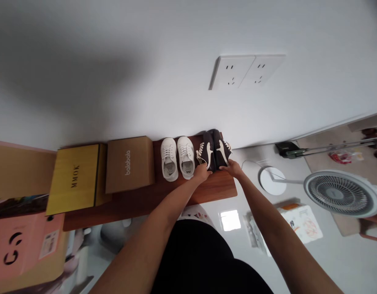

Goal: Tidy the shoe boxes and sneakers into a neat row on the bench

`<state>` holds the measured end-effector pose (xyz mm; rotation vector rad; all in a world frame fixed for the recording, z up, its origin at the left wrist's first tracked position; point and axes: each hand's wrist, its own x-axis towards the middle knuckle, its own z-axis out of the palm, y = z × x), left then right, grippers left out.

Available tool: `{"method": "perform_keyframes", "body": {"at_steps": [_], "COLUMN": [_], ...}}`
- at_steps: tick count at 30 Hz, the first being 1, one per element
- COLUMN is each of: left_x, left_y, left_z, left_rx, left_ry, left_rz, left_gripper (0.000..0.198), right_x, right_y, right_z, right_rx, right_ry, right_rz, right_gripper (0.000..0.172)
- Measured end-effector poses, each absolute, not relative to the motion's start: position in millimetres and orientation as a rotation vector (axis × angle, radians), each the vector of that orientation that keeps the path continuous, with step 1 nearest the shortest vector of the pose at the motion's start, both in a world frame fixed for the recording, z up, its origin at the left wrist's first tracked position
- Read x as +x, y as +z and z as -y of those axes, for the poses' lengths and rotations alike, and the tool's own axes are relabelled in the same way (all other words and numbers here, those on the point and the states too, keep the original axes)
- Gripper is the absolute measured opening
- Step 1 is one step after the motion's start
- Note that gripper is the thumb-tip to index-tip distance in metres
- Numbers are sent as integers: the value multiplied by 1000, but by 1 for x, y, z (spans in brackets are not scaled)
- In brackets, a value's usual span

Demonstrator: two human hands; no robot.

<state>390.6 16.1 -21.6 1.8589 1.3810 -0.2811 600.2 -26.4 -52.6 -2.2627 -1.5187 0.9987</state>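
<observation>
While together, dark shoes [218,150] between hands [202,172] [234,168].

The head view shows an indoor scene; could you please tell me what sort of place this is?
Probably a home: dark shoes and white sneakers are lined up along a wooden shelf, with a standing fan nearby.

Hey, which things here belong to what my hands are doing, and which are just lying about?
Part of the job:
- dark shoes, with the left hand and right hand at their near ends
- wooden shelf under them
- white shoes beside them, possibly

Just lying about:
- yellow box
- brown box
- pink box
- fan
- white package
</observation>
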Motion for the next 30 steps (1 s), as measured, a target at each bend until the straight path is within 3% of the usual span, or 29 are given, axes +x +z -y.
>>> {"method": "perform_keyframes", "body": {"at_steps": [5,11,30], "left_x": [395,409,432], "left_y": [-11,3,2], "left_z": [-22,-25,-22], "left_rx": [1995,2101,2137], "left_ry": [-297,-395,-498], "left_rz": [-1268,-1242,-1270], "left_gripper": [31,32,35], "right_x": [595,583,566], "right_y": [-35,-20,-23], "right_z": [22,19,12], "right_rx": [-2316,-2343,-2349], "right_ry": [770,510,595], "right_rz": [1830,2174,2355], "right_gripper": [32,20,24]}}
